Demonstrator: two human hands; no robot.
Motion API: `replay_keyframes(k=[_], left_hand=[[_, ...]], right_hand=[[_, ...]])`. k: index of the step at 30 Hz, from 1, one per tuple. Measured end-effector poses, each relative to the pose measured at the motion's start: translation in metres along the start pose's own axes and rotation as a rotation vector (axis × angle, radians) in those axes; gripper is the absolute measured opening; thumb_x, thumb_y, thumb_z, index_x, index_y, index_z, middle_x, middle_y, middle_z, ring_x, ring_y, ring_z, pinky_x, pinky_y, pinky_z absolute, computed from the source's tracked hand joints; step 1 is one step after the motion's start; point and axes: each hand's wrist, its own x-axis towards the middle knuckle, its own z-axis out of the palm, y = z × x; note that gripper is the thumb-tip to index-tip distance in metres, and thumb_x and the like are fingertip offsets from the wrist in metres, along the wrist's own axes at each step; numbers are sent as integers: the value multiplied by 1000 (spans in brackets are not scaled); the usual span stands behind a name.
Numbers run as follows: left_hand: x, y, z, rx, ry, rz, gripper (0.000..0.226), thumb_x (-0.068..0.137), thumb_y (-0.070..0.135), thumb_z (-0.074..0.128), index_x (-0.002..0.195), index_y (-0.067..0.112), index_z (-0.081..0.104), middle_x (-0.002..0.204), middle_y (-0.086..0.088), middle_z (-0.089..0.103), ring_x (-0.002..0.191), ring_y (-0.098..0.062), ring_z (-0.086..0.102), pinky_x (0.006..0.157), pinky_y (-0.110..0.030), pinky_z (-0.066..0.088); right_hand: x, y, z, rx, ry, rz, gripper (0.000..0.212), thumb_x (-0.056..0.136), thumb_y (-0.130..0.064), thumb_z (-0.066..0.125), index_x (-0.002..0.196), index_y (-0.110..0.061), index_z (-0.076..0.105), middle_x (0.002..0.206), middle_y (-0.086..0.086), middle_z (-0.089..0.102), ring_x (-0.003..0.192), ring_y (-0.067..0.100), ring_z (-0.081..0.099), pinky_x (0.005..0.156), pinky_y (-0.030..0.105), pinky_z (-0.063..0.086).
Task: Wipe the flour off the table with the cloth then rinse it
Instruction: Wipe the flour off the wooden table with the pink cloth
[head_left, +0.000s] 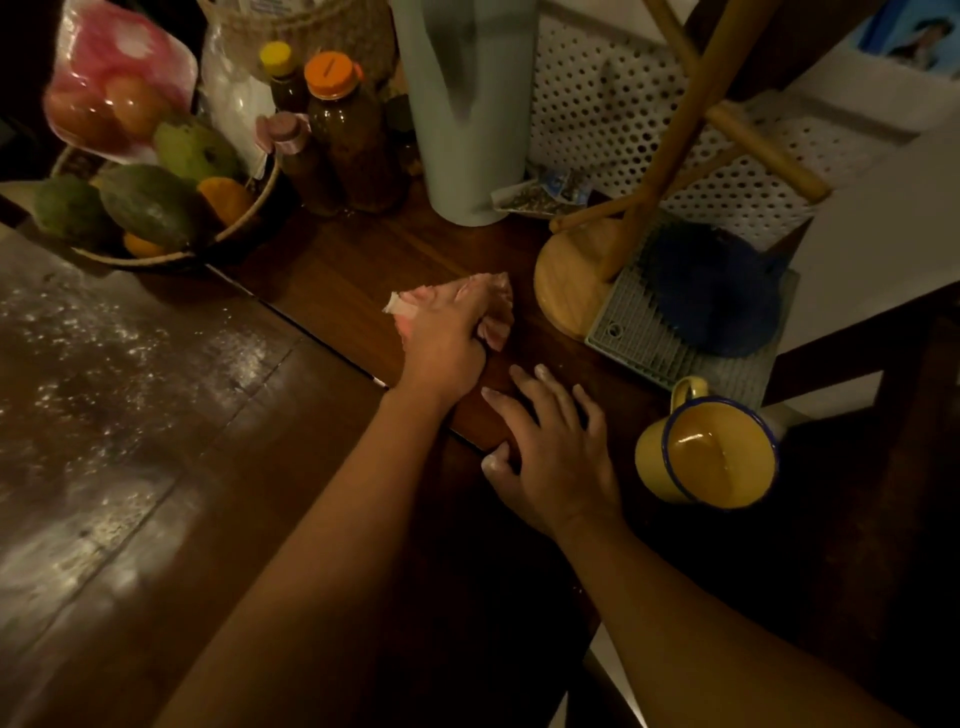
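On the wooden table (337, 280), we are gripping the bunched pink cloth (496, 304) in our left hand (441, 343), resting our right hand (556, 457) open-fingered beside it, and judging wiping barely begun: flour (104, 338) is lying well leftward, rinse pending.

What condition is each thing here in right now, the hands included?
Cloth: bunched up, gripped by the left hand.
Left hand: curled round the cloth, on the table.
Right hand: flat on the table, fingers spread, holding nothing.
Table: flour dusted over its left part.
Mug: uncovered, looks empty.
Orange-capped bottle: capped, upright.
Basket: holds fruit.
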Motion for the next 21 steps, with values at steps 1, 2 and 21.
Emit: replay_keyframes(k=[1,2,21], left_hand=[[-5,4,2,-25,-9,25,52,78,-1,46,126,13,62,132,-7,60,128,-25,48,112,-39,29],[-11,6,1,-57,-38,50,54,77,0,43,126,13,62,132,-7,60,127,-24,49,110,-43,33],[-100,61,29,71,-436,401,30,82,8,68,109,22,71,139,2,56,140,-23,39,114,-36,12]], right_hand=[[0,0,-1,17,-4,8,62,78,-41,46,139,-35,54,154,-1,45,147,21,33,115,49,25],[0,-1,-1,42,-11,22,60,78,-40,47,137,-36,56,151,-1,48,145,21,36,113,48,27],[-152,-6,-171,69,-512,-96,38,100,-39,44,137,-42,51,120,-14,56,124,1,34,104,24,26]])
